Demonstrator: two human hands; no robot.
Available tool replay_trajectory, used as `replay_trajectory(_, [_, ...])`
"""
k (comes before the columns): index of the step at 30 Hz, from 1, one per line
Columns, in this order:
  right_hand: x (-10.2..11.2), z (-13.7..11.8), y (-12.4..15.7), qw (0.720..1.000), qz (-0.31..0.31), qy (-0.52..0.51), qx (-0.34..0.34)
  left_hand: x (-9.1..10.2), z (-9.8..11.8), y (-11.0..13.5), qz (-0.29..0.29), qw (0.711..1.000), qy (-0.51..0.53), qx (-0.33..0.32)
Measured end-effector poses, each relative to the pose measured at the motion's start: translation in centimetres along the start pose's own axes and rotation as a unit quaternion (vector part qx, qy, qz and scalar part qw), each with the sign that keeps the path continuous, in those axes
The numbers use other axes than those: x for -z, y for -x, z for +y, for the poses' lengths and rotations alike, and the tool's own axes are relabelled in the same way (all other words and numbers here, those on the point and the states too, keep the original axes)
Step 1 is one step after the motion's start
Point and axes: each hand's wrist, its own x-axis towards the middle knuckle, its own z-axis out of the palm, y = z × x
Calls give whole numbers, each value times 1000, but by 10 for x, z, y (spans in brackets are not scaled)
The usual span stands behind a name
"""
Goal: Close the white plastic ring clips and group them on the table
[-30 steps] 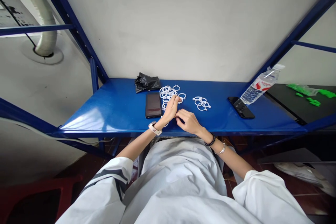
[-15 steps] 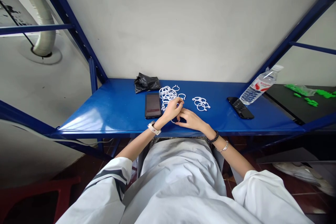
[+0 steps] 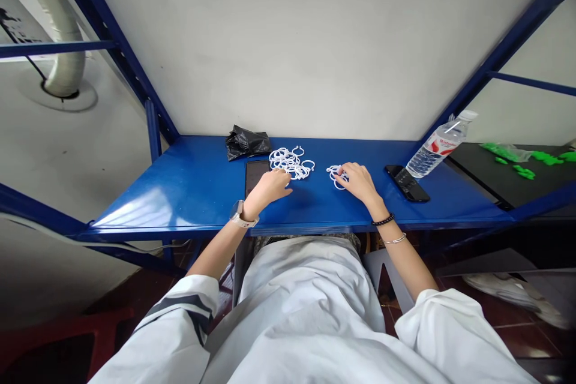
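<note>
The larger pile of white rings (image 3: 290, 163) lies just beyond the curled fingers of the left hand (image 3: 270, 186), its nearest rings close by the fingertips; whether they grip one cannot be told. The smaller group of white rings (image 3: 332, 171) lies right at the right hand's (image 3: 359, 181) thumb and bent fingers, partly hidden beneath them, their grip unclear.
</note>
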Motion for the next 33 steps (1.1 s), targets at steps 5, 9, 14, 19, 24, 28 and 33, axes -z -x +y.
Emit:
replay_trajectory(5, [-6, 10, 1, 1000, 3, 23, -18, -1, -17, 1, -34, 999, -9, -6])
replay_trajectory(9, [-6, 8, 2, 999, -6, 26, -26, -12, -10, -5, -14, 1000, -3, 6])
replay_trajectory(14, [-6, 7, 1, 999, -19, 19, -40, -18, -4, -9, 16, 1000, 16, 14])
replay_trajectory(19, [-7, 8, 2, 999, -14, 6, -48, -3, 1, -6, 13, 1000, -2, 4])
replay_trajectory(24, [-6, 8, 1, 999, 10, -2, -52, 10, 8, -4, 29, 998, 60, -16])
replay_trajectory(28, [-5, 2, -1, 998, 19, -48, -18, 8, 14, -7, 52, 995, 84, -23])
replay_trajectory(33, [-3, -13, -2, 990, 0, -132, 54, 4, 17, -11, 84, 991, 104, -15])
